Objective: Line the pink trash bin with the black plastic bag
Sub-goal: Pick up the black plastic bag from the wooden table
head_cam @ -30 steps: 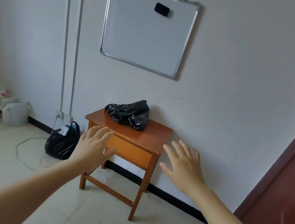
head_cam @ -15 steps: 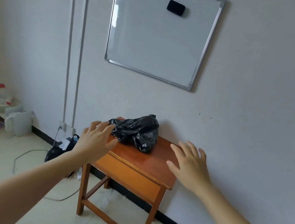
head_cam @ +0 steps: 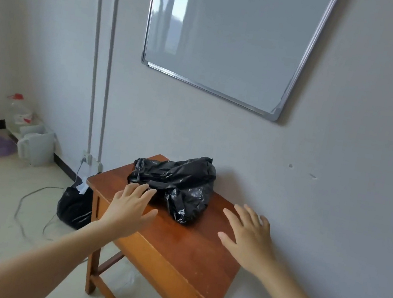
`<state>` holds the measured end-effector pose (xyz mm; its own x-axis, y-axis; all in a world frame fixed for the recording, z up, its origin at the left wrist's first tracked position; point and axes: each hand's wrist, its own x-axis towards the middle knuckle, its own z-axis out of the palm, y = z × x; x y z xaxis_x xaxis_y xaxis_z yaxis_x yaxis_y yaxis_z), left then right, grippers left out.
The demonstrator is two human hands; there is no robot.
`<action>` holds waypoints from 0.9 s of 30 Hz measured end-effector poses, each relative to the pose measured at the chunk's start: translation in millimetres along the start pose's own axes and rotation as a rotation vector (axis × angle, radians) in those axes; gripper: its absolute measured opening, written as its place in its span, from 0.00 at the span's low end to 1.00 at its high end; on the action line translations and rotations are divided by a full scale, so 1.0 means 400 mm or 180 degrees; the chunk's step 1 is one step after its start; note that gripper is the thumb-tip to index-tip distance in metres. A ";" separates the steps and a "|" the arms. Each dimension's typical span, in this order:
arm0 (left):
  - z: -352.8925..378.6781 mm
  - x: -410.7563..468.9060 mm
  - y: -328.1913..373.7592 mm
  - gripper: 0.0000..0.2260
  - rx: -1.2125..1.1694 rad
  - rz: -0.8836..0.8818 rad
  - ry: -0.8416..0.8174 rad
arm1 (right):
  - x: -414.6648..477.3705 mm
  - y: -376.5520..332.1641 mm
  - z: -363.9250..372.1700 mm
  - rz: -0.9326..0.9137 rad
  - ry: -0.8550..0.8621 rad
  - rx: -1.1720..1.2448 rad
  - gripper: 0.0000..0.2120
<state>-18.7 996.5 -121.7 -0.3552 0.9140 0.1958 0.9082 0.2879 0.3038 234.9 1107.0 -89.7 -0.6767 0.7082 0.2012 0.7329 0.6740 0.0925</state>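
Both hands have come closer to the wooden table (head_cam: 185,249). The left hand (head_cam: 131,209) now reaches the near edge of the crumpled black bag (head_cam: 179,182), which lies on the tabletop by the wall; whether it touches yet is hard to tell. The right hand (head_cam: 247,239) hovers over bare wood just beside the bag. Both hands are spread, fingers straight, holding nothing. No pink bin is in view. The pick-up likely goes best by pinching a loose fold and finding the bag's mouth, not clutching the whole wad.

bag (head_cam: 178,185) on table (head_cam: 188,247), whiteboard (head_cam: 226,35) above, kettle (head_cam: 35,146) far left
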 end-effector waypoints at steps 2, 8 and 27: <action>0.023 0.030 0.006 0.25 -0.0014 -0.0136 -0.0016 | 0.046 0.033 0.035 -0.0132 -0.0055 0.0065 0.27; 0.145 0.079 0.021 0.25 -0.0315 -0.0866 -0.0236 | 0.188 0.089 0.172 -0.0378 -0.0443 0.0397 0.27; 0.247 0.592 -0.217 0.54 0.0622 0.0334 -0.1296 | 0.796 0.010 0.324 -0.0573 -0.0534 0.0128 0.38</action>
<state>-159.7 1216.3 -193.9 -0.1789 0.9676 -0.1779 0.9731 0.2006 0.1128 13.2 1362.4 -151.7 -0.8008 0.5986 0.0199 0.5983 0.7980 0.0725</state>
